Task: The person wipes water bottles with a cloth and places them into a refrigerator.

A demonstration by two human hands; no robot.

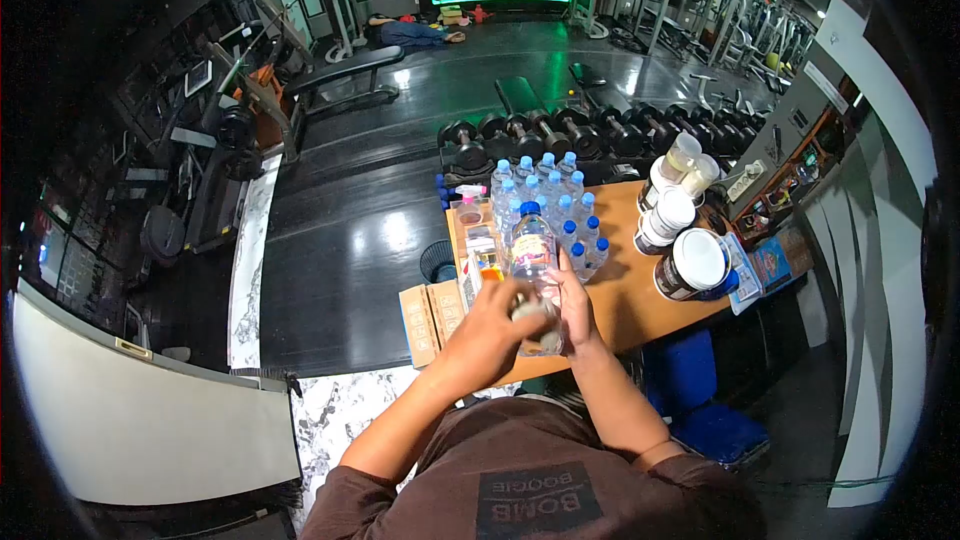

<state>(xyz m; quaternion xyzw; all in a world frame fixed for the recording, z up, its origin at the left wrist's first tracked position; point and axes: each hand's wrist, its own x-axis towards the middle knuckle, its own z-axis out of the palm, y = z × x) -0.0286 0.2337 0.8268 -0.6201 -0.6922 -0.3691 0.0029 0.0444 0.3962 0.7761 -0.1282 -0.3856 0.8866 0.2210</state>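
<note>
My right hand is wrapped round the side of a large clear plastic bottle with a blue cap and a colourful label. The bottle is held up at the near edge of the wooden table. Across its lower part lies my left hand, its fingers curled round a pale, crumpled, cloth-like thing pressed to the bottle. Motion blurs those fingers slightly. Just beyond stand several smaller clear water bottles with blue caps, packed close together on the table.
The wooden table also bears white-lidded tubs on the right and a pink-topped spray bottle at left. Cardboard boxes and a dark bin are to the left. Dumbbells line a rack behind. A person lies on the far floor.
</note>
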